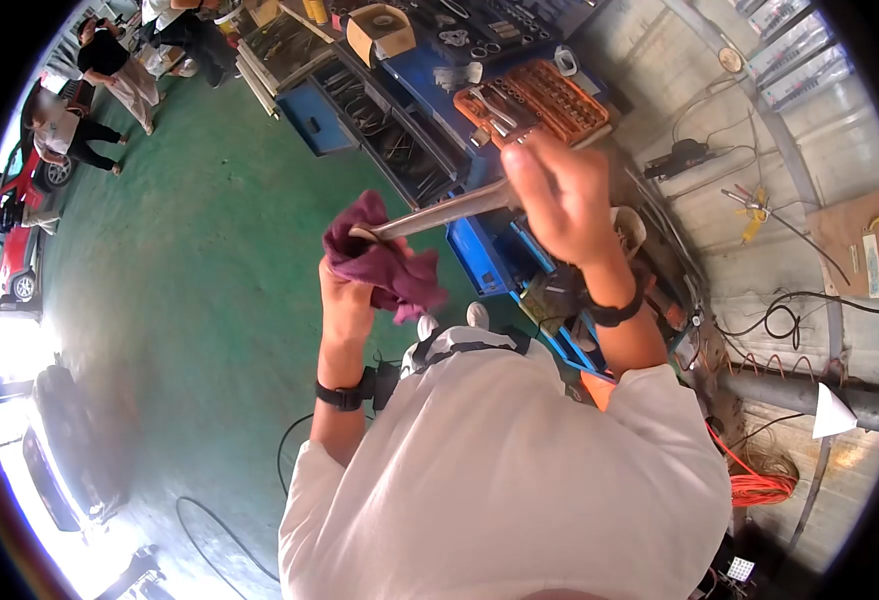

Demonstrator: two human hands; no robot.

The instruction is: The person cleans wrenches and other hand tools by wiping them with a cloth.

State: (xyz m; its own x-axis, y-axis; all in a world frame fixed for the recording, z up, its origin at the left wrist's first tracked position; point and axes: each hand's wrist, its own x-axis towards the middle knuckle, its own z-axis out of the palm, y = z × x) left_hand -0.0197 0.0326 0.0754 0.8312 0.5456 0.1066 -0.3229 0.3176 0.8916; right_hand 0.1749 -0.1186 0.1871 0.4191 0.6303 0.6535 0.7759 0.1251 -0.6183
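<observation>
A long metal wrench is held out in front of my chest, spanning both hands. My left hand is closed around a crumpled purple cloth, which wraps the wrench's left end; part of that end shows through the folds. My right hand is closed on the wrench's other end, slightly blurred, its fingers partly hidden from this angle. Just beyond my right hand, an orange socket tray lies on the blue workbench, with shiny metal tools on its near side.
Blue tool drawers stand pulled out beneath the bench. An open cardboard box sits at its far end. Several people and a red car are at upper left. Cables and an orange hose lie along the right wall.
</observation>
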